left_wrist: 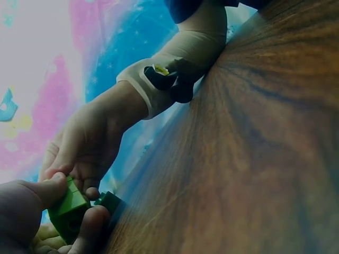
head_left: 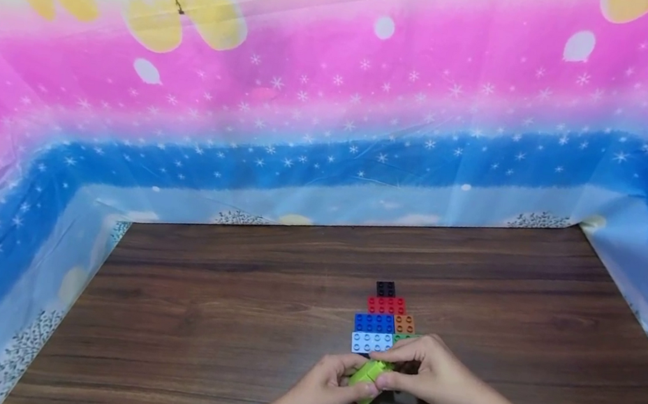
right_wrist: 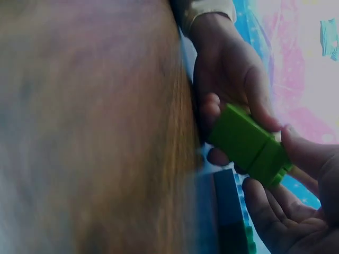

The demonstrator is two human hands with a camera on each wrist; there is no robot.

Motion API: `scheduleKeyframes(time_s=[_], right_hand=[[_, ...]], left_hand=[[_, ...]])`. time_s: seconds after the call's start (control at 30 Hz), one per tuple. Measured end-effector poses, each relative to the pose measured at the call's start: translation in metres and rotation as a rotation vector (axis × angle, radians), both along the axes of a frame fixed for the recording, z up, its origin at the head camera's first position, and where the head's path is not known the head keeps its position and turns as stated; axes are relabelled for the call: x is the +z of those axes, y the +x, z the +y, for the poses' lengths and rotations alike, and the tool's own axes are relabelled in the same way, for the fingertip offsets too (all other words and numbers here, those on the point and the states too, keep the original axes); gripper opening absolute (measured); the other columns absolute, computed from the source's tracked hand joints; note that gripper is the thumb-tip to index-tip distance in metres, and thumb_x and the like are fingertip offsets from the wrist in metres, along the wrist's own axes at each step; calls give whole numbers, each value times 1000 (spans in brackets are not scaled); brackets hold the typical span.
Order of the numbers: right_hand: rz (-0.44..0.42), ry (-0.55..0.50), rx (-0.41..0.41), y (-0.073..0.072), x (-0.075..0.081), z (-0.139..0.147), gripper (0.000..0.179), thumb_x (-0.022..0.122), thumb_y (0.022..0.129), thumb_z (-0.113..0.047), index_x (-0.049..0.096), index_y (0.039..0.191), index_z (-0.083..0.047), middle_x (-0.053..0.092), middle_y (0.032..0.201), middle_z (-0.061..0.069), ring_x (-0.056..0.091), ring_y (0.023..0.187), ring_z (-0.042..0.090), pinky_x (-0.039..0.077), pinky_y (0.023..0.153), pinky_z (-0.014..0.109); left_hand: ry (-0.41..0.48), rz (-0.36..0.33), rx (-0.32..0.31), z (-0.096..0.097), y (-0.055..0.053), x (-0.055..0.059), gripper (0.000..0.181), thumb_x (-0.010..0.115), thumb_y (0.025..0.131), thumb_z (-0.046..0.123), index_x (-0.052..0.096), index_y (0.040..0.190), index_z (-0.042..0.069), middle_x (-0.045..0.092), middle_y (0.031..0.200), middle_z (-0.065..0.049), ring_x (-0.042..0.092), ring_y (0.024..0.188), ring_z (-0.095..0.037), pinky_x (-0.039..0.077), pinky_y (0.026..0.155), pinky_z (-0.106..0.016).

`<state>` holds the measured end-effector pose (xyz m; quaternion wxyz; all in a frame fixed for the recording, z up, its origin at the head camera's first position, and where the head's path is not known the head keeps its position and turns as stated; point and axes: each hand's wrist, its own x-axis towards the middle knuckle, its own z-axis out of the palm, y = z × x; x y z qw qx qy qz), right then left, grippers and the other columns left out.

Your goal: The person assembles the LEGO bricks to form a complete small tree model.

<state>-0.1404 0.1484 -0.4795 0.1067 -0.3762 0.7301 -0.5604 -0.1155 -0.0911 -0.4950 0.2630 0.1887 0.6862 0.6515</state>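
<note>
Two lime-green toy bricks, pressed together with a seam between them, are held just over the near side of the table. My left hand grips one end between thumb and fingers. From the other side, my right hand pinches the studded end. The right wrist view shows the seam across the green bricks and the right thumb and fingers at the studs. Right behind the hands, a light blue brick and a blue brick lie side by side, studs up. The right hand partly covers a green brick.
Farther back in the same group are a red brick, an orange brick and a small black brick. The brown wooden table is bordered by a pink and blue printed cloth behind and at the sides.
</note>
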Motion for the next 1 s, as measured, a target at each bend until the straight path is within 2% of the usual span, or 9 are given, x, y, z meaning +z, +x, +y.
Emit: scheduleKeyframes(time_s=[0.1,0.4,0.67,0.73,0.9,1.0], right_hand=[[-16,-15,-11,1,-1,0,33,77,97,-12,74,126,3,78,107,7,70,84,11,63,69,31],[-39,-23,10,1,2,-1,32,77,97,-10,74,124,5,78,106,9,68,83,9,61,67,29],[-48,-34,-8,1,-1,-3,31,76,97,-9,74,124,5,78,111,12,72,88,12,63,74,31],[-47,-37,5,0,-1,-3,31,77,97,-9,74,124,5,78,109,12,71,87,12,63,73,31],[-56,-23,39,-1,-1,0,31,77,96,-10,74,124,5,77,103,8,70,83,11,63,70,31],[-59,-8,24,0,-2,0,32,78,96,-12,74,124,4,77,102,6,69,82,10,63,70,31]], left_hand=[[4,-7,-1,0,0,0,25,67,104,6,66,122,-11,72,92,-4,67,69,-8,58,63,-18],[-15,4,-69,-3,-4,1,25,67,102,5,66,120,-13,71,85,-2,65,66,-6,56,59,-17],[11,25,-22,-2,-2,-2,27,65,103,2,63,124,-15,72,96,-24,67,69,-7,57,62,-17],[7,29,-19,-1,-2,-2,27,66,102,2,64,124,-15,73,94,-21,67,68,-7,57,61,-17],[-25,21,-53,-2,-3,0,26,68,101,4,66,121,-13,71,85,-3,65,66,-6,56,59,-16],[-32,10,-52,-1,-2,0,25,68,101,5,67,119,-12,71,85,0,65,66,-6,56,59,-17]])
